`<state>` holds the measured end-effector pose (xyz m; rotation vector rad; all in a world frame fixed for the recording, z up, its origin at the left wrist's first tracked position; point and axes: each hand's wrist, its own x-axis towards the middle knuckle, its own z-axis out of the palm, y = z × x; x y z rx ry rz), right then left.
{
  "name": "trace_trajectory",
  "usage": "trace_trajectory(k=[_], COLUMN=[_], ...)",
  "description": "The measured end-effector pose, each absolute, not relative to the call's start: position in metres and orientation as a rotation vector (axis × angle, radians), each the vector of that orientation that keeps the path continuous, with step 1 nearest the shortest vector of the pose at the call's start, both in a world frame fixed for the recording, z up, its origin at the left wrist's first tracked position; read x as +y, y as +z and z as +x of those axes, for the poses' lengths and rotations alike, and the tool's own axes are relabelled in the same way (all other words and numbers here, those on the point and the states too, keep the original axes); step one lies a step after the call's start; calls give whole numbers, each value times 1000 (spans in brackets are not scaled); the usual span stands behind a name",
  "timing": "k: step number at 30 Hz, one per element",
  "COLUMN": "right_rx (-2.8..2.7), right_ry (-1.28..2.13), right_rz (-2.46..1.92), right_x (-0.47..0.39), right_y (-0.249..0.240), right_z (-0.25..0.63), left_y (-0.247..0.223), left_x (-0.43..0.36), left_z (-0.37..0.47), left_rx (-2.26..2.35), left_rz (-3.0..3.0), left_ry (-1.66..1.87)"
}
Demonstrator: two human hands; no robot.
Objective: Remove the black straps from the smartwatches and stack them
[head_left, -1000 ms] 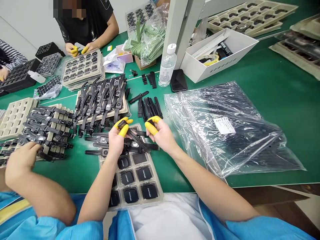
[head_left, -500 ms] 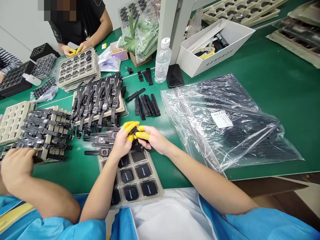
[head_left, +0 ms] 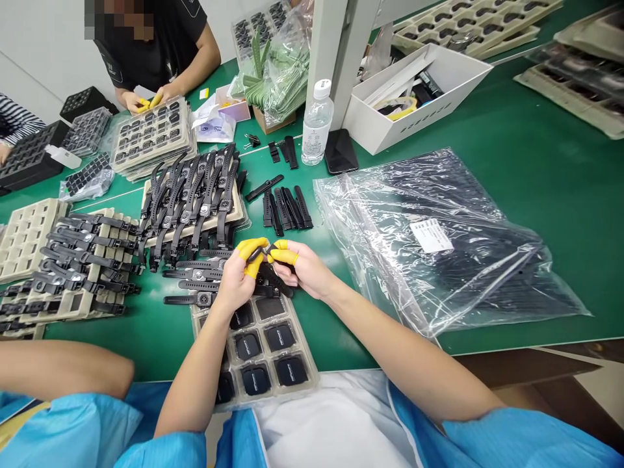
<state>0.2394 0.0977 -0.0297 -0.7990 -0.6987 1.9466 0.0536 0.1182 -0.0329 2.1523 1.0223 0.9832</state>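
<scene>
The left hand (head_left: 237,279) (yellow-tipped, like the right hand (head_left: 311,270)) holds a dark watch piece (head_left: 255,254) over the tray (head_left: 268,355).

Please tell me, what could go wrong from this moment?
The left hand pinches a dark part, and the right hand a dark piece; either might slip and drop onto the tray. Watches lie close by, so the left hand could push them out of line. The bottle stands beside the phone; if bumped, it may fall on it.
</scene>
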Motion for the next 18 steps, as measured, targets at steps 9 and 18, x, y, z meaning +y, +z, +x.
trace_trajectory(k=[9, 18], right_rx=[-873, -725], right_ry=[1995, 2026], right_rz=[-810, -753], right_x=[93, 93], right_y=[-29, -30], right_z=[236, 233], left_y=[-35, -36], left_x=[116, 116], left_z=[52, 54], left_rx=[928, 952], left_rz=[2255, 2246], left_ry=[923, 934])
